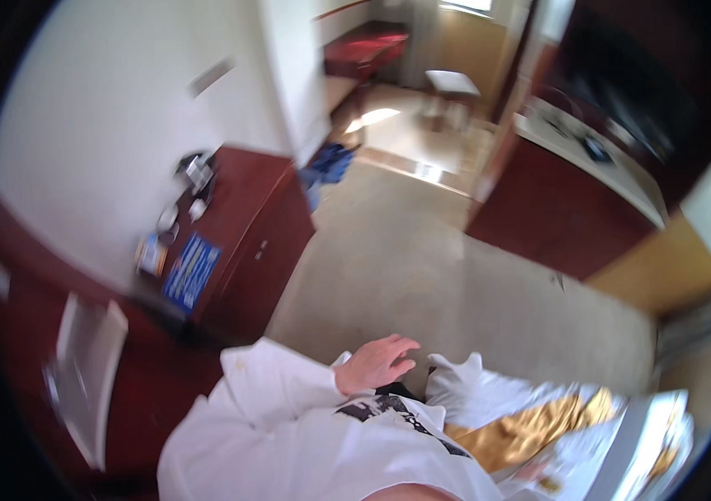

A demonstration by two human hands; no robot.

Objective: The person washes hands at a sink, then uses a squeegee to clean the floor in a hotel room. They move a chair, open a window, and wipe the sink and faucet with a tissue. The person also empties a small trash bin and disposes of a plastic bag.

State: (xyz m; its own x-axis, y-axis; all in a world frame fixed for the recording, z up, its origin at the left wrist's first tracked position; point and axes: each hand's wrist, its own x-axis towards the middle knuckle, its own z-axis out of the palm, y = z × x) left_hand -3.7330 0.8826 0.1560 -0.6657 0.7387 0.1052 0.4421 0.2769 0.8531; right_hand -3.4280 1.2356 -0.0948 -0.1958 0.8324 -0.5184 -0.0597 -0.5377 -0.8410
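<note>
My left hand (375,364) reaches out in front of my white printed shirt (305,432), its fingers loosely spread and nothing in them. It is over the grey-beige carpet (393,269), to the left of the bed's white bedding (462,385). Across that bedding lies rumpled shiny gold cloth (518,432). Low at the right, a blurred patch of skin beside the gold cloth looks like my right hand (534,470). Its fingers cannot be made out, nor whether it holds anything.
A dark red cabinet (249,188) at left bears a telephone (198,174) and a blue printed card (193,270). Blue cloth (330,164) lies beyond it. Ahead are a stool (452,84) and a red desk (365,47); at right, a shelf (631,181) below a television (631,94).
</note>
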